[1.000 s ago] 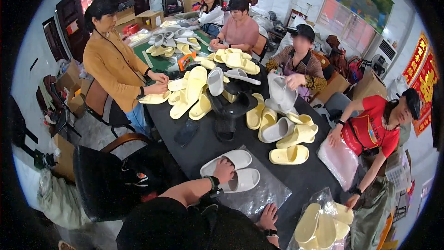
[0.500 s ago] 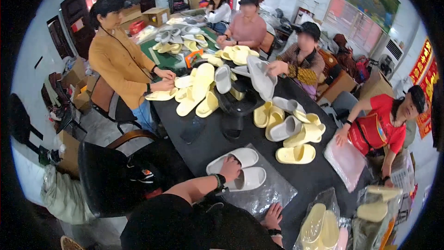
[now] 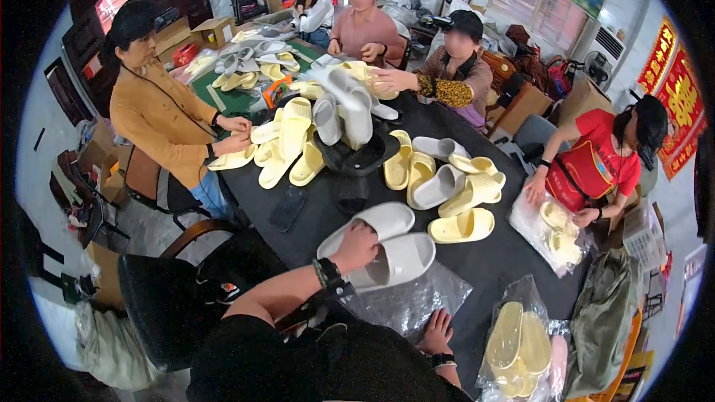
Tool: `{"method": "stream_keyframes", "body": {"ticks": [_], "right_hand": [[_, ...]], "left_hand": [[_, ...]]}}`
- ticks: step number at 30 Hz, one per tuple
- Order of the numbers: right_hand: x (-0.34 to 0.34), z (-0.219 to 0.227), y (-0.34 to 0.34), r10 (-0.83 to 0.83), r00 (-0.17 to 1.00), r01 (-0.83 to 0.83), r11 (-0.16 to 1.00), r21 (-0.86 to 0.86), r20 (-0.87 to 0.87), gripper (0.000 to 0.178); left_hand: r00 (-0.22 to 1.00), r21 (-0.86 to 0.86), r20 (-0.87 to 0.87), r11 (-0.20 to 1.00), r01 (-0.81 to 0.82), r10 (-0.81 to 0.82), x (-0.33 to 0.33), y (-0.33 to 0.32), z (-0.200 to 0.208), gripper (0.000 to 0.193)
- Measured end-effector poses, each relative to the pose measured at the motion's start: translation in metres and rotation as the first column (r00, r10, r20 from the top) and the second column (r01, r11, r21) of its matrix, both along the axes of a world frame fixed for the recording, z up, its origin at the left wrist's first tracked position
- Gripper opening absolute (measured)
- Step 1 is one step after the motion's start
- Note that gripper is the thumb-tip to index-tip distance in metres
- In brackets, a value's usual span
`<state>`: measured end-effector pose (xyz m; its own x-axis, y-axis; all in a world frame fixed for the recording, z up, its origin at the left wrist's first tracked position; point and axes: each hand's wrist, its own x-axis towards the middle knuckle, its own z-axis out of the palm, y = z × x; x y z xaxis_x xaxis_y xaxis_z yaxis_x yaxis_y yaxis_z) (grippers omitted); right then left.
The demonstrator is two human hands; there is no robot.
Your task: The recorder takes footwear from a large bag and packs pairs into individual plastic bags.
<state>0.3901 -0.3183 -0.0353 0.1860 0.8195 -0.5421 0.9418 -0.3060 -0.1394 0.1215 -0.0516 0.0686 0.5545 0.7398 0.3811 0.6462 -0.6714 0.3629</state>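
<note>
My left hand (image 3: 356,247) grips a pair of light grey slippers (image 3: 410,257), its fingers at their inner edges where the two meet. The pair appears raised above the black table (image 3: 298,260), side by side with toes to the right. Under and just nearer than the slippers lies a flat clear plastic bag (image 3: 432,292). My right hand (image 3: 437,333) rests on the near right edge of this bag with its fingers stretched out, holding nothing. Part of my left fingers is hidden against the slippers.
Bagged yellow slippers (image 3: 514,346) lie near right. Loose yellow and grey slippers (image 3: 477,193) are piled beyond my hands, next to a black basin (image 3: 354,160). At right a person in red (image 3: 596,156) handles bagged yellow slippers (image 3: 555,216). Other people sit or stand around the table.
My left hand has lifted the grey slippers from the bag and they look closer. My right hand has stayed on the bag. The person in red now handles yellow slippers. My view has shifted.
</note>
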Motion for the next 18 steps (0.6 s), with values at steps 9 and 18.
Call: {"method": "stream_keyframes", "body": {"ticks": [9,18], "right_hand": [[-0.008,0.008,0.008,0.031,0.995,-0.037,0.997,0.064,0.096,0.120],[-0.012,0.047,0.008,-0.059,0.998,0.058,0.997,-0.046,-0.033,0.134]], "left_hand": [[0.943,0.165,0.222,0.944,-0.286,0.247,-0.048,0.209,0.145,0.021],[0.923,0.023,-0.239,0.952,-0.304,0.300,-0.005,0.119,0.073,0.059]]}}
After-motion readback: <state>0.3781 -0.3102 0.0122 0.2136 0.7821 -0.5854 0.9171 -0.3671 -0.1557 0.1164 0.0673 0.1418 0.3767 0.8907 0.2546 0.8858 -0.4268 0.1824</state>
